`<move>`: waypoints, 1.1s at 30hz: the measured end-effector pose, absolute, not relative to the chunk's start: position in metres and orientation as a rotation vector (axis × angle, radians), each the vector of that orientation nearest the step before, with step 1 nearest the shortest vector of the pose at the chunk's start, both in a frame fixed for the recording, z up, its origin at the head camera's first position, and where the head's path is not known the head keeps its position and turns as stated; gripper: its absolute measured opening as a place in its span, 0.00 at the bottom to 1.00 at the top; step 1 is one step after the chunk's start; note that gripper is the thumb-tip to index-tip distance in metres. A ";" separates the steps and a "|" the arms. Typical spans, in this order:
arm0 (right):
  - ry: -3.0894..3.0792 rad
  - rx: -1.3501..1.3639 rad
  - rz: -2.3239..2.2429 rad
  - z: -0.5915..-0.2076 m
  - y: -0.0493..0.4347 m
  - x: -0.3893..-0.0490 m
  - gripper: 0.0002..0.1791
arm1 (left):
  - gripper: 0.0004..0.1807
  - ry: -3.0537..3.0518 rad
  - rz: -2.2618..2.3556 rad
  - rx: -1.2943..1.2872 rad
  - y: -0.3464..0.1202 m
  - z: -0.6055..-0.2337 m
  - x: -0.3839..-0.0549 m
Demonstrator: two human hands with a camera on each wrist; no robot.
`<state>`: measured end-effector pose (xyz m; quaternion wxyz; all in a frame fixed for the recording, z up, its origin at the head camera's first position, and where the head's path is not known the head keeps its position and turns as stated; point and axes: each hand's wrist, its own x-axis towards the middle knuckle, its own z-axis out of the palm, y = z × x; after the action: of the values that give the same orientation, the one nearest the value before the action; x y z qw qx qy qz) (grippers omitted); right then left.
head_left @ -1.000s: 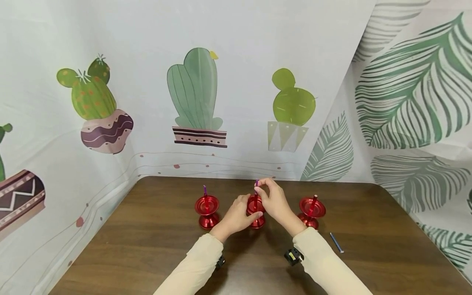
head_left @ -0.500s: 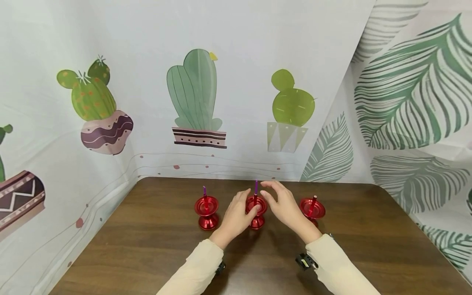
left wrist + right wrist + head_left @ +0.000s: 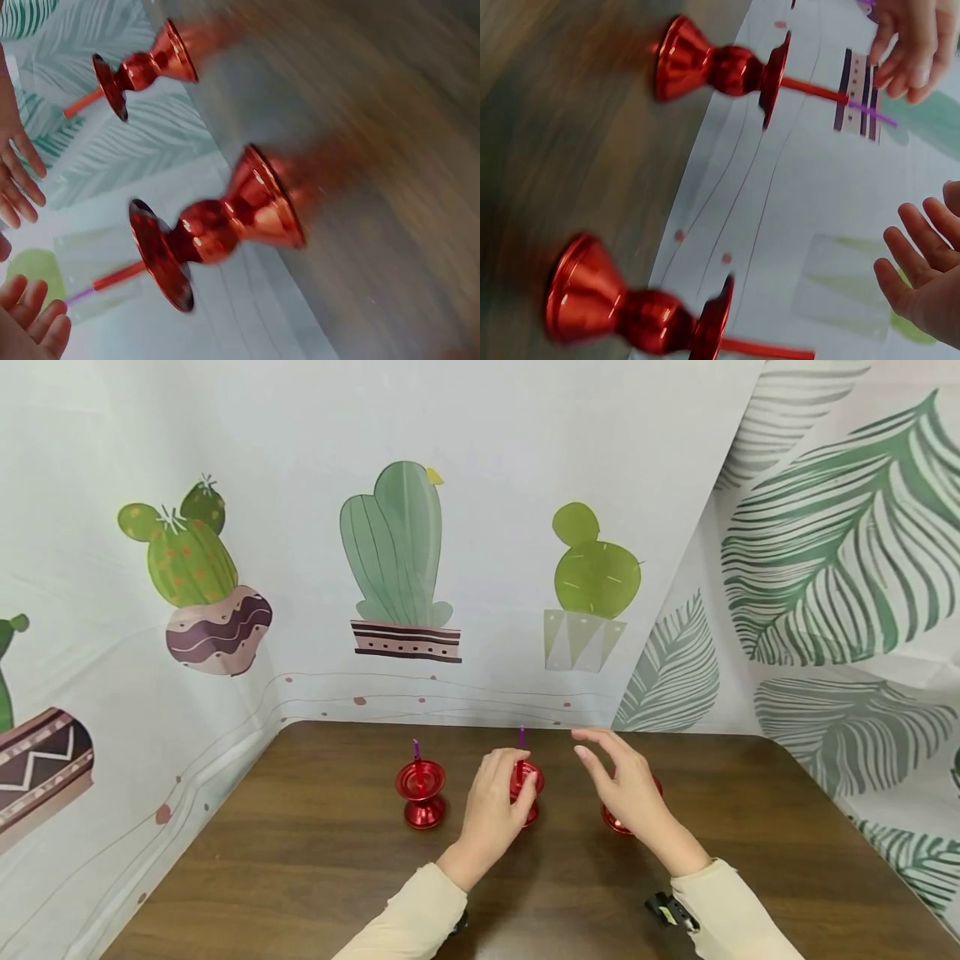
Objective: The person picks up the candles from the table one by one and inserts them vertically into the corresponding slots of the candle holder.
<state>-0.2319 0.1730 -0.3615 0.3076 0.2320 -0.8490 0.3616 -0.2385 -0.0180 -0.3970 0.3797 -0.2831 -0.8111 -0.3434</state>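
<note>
A slim purple candle (image 3: 522, 737) stands upright in the red tube of the middle red metal candle holder (image 3: 532, 774). My left hand (image 3: 495, 806) hovers just in front of that holder, fingers relaxed and gripping nothing; in the right wrist view they hang near the candle. To the right, my right hand (image 3: 626, 785) is raised with thumb and fingers apart, holding nothing. It partly covers the right candle holder (image 3: 617, 822), whose bare red tube (image 3: 769, 349) shows in the right wrist view. A purple candle (image 3: 417, 749) also stands in the left candle holder (image 3: 422, 782).
All three holders stand in a row toward the back of the brown wooden table (image 3: 315, 860). Behind it hangs a white cloth (image 3: 495, 568) printed with cacti and leaves. Each wrist wears a small black camera, such as the right wrist camera (image 3: 670, 910).
My right hand has let go of the middle purple candle and moved right, in front of the right holder. My left hand has come off the middle holder. The blue stick is now hidden.
</note>
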 end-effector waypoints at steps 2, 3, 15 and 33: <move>-2.230 0.593 0.930 -0.363 0.182 -0.230 0.14 | 0.15 -2.032 -0.859 -0.774 -0.012 -0.395 -0.236; -2.227 0.579 0.918 -0.364 0.187 -0.229 0.14 | 0.15 -2.023 -0.860 -0.797 -0.009 -0.394 -0.235; -2.269 0.393 0.905 -0.384 0.239 -0.222 0.17 | 0.25 -2.293 -0.902 -0.869 0.031 -0.396 -0.239; -2.503 0.380 0.791 -0.417 0.285 -0.210 0.20 | 0.39 -2.754 -1.006 -0.822 0.081 -0.412 -0.257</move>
<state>-0.2097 0.2848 -0.4170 0.2420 0.1391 -0.9156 0.2893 -0.2567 0.0814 -0.4117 0.0482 -0.2696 -0.9034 -0.3299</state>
